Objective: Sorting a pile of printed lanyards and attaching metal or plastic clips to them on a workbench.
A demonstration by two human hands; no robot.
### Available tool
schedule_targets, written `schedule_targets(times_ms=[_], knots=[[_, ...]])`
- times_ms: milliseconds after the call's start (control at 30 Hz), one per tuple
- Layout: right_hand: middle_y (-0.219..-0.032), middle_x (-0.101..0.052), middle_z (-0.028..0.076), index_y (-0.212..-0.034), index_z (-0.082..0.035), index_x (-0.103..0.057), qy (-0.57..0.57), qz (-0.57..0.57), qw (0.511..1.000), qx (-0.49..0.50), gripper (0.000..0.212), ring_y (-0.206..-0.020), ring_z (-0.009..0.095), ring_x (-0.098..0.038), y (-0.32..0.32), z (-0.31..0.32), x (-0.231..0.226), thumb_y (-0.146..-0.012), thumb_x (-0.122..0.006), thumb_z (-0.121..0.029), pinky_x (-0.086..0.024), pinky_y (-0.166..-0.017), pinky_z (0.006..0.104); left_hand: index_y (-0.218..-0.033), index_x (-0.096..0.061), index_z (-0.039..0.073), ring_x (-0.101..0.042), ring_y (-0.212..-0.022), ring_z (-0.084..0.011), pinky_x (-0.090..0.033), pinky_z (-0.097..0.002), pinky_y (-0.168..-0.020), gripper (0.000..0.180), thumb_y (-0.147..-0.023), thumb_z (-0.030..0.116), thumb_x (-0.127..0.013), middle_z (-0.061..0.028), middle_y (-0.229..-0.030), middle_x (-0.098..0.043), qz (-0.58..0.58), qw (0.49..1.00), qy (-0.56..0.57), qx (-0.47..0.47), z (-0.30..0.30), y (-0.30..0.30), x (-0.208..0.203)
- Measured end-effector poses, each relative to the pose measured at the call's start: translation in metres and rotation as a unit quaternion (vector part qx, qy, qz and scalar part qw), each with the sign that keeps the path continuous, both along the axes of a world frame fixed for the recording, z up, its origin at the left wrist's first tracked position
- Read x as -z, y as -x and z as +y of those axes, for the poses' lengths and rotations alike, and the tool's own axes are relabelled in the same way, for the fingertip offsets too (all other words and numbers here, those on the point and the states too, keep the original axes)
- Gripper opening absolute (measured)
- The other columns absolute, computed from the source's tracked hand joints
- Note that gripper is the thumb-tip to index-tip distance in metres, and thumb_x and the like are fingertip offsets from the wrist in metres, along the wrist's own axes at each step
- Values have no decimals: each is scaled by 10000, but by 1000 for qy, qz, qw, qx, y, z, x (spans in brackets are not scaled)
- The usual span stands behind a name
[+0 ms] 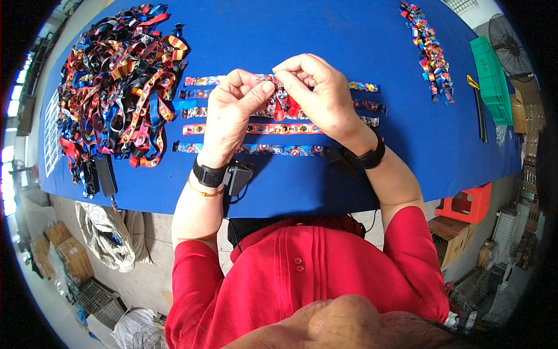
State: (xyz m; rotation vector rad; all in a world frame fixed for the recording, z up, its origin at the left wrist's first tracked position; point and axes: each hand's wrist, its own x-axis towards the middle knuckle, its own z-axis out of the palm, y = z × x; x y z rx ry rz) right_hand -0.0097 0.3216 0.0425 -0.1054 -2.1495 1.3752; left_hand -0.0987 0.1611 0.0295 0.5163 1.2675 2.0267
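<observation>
A green crate [493,84] sits at the right edge of the blue surface [325,35], near a fan [507,47]. A red stool [478,205] is positioned beside a cardboard box [456,247].

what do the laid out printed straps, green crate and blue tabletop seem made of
Printed straps: probably synthetic fabric ribbon, slightly glossy; they are thin, flat and brightly patterned.
Green crate: likely moulded plastic, judging by its uniform colour and crisp rim.
Blue tabletop: smooth, mostly matte; cloth or sheet covering, but no weave is readable.
</observation>
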Motion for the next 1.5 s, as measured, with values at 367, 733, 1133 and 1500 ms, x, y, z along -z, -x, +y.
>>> schedule_targets(times_ms=[367,733,1133,1500], knots=[[-800,-682,52,-958,-3,-688,120,-35,989,-74,104,-652,76,-584,0,0,2,-937,-693,-105,-466,-572,251,-907,-628,56,-590,-704,-23,-471,-178,-633,99,-916,12,-716,1,-820,-692,89,994,65,-27,0,-3,-1],[-816,-707,21,-978,4,-684,66,-48,995,-62,137,-707,58,-609,-2,18,-4,-989,-627,-120,-487,-606,242,-1097,-616,7,-650,-778,-74,-514,-201,-687,217,-976,176,-681,-28,-879,-703,-37,995,26,92,5,-9,-11],[-836,-669,-19,-985,13,-675,148,-30,987,-52,158,-762,16,-579,-1,35,-15,-997,-635,-140,-483,-652,190,-1100,-660,-22,-719,-875,-196,-599,-327,-805,193,-954,101,-686,-125,-952,-737,-42,954,94,281,8,-12,2],[-845,-674,-13,-991,8,-675,148,-42,987,-43,157,-767,27,-599,-1,39,-17,-997,-631,-143,-492,-652,199,-1081,-689,-21,-712,-857,-179,-592,-311,-780,168,-918,16,-704,-120,-954,-743,-41,943,70,322,5,-12,6]])
